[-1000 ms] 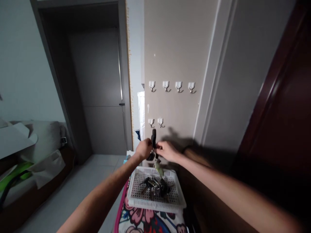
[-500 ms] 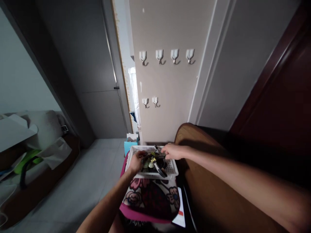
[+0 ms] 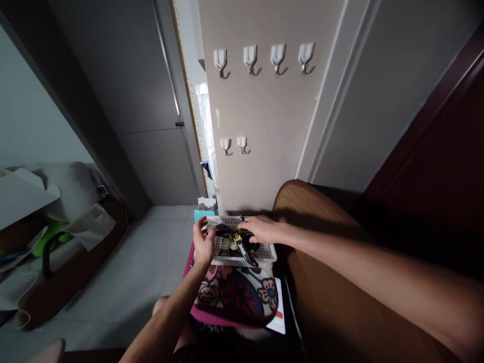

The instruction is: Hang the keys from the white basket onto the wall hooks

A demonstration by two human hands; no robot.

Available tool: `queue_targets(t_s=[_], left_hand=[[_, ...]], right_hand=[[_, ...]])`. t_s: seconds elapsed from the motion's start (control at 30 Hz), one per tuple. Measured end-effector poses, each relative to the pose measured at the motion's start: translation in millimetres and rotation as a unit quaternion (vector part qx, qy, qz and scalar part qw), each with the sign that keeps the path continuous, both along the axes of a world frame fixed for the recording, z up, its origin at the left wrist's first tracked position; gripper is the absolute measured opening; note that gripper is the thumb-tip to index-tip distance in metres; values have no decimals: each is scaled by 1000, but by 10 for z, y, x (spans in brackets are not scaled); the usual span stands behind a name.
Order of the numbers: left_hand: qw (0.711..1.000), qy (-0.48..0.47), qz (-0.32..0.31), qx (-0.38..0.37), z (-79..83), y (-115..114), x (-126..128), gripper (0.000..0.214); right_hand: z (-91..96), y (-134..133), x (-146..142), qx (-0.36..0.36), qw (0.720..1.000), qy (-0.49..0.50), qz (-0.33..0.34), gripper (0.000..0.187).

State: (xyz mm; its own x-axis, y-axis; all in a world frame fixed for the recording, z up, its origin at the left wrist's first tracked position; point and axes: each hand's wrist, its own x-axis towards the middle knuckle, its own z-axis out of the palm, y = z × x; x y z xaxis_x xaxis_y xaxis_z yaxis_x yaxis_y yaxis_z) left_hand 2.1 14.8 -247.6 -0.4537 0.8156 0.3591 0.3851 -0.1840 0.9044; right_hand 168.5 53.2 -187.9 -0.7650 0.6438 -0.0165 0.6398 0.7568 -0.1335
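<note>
Holding both hands at a white basket (image 3: 227, 262)

Spreads left hand (image 3: 204, 243) loosely at the nine o'clock edge, with nothing visible in it. Bends right hand (image 3: 261, 229) over the two o'clock side; cannot tell whether gripping anything. Sees black-and-yellow strap (image 3: 244, 250) inside, slanting towards five o'clock, beside pale green trinkets (image 3: 227, 244).
</note>
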Motion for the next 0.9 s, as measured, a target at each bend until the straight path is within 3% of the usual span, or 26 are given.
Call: queue_targets(t_s=[0.07,0.23,0.37,0.5,0.63,0.8,0.9], left_hand=[[995,90,-12,33,-4,-38,32,34],[934,280,-222,3,-19,-31,100,30],[924,301,-235,-30,-25,-4,102,31],[936,262,-233,-32,15,-6,89,29],[952,159,-258,-44,102,2,109,24],[942,-20,-329,-70,147,47,250,26],[941,-109,-312,-73,150,82,339,24]], right_hand=[[35,-39,-21,18,999,12,41,43],[9,-124,-85,51,992,-16,118,29],[-78,-81,-108,20,994,35,106,25],[-100,-19,-136,-22,988,137,67,25],[-37,2,-174,-65,975,211,-26,19],[58,29,-184,-113,933,324,-112,21],[99,62,-176,-143,906,376,-130,21]])
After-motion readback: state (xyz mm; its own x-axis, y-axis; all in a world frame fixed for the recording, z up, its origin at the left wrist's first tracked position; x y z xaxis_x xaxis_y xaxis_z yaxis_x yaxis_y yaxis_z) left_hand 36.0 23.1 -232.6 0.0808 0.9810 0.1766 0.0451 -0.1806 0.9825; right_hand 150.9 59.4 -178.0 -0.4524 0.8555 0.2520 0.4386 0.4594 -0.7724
